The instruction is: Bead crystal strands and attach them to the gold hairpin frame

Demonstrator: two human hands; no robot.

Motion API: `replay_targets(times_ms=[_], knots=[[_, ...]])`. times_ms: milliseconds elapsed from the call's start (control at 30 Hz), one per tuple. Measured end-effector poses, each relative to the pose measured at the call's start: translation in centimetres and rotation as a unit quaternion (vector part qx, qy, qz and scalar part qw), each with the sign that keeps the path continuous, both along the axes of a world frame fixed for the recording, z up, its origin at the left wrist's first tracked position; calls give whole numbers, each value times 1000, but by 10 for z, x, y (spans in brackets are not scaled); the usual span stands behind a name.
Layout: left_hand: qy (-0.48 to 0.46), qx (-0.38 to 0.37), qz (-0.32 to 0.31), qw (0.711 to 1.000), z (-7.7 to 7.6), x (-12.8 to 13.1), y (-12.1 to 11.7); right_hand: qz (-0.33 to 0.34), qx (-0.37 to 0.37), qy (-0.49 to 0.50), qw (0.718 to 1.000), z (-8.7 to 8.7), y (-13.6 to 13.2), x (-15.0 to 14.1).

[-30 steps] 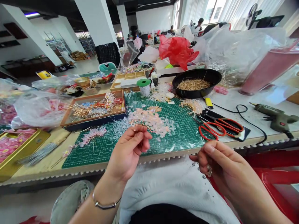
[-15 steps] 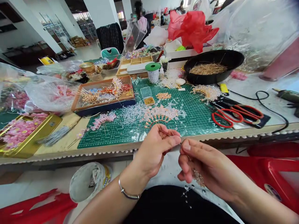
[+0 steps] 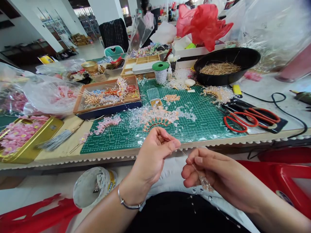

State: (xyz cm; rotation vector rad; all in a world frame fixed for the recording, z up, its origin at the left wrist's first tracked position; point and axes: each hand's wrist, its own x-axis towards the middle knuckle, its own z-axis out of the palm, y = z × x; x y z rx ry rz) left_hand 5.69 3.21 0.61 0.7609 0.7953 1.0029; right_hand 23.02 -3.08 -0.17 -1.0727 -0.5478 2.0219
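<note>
My left hand [image 3: 152, 157] pinches a thin wire [image 3: 184, 153] between thumb and forefinger, just in front of the table edge. The strands run down to the right, to my right hand [image 3: 216, 170]. Its fingers are curled around the wire, and a small cluster of clear beads [image 3: 205, 183] hangs against them. Beyond my left hand, a comb-like hair ornament [image 3: 159, 121] with pale pink and clear beads lies on the green cutting mat [image 3: 204, 129]. Loose clear beads [image 3: 136, 118] are scattered around it. Part of the wire is hidden by my fingers.
Red-handled scissors [image 3: 239, 122] lie at right, below a black bowl [image 3: 225, 66] of gold pins. A box of beaded pieces [image 3: 109, 109] and a gold tin [image 3: 52, 131] of pink flowers stand left. A white bucket [image 3: 81, 191] sits below, and a red stool [image 3: 279, 174] at right.
My hands have drawn apart, so more wire shows between them. The right thumb and forefinger have moved away from the left fingertips, and the bead cluster shows more clearly.
</note>
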Motion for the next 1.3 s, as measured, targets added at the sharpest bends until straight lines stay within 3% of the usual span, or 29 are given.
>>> replay_targets(times_ms=[333, 633, 800, 1000, 1300], knots=[[-8, 12, 4, 1000, 2, -4, 1, 30, 24, -15, 999, 2, -1, -3], [-14, 5, -3, 1000, 5, -1, -3, 7, 184, -180, 966, -7, 2, -9], [-25, 16, -20, 999, 5, -4, -4, -53, 183, -168, 967, -8, 2, -14], [-24, 0, -70, 997, 3, -4, -6, -79, 190, -222, 953, -1, 0, -22], [-26, -5, -50, 998, 0, 0, -9, -92, 209, -251, 941, -8, 2, -21]])
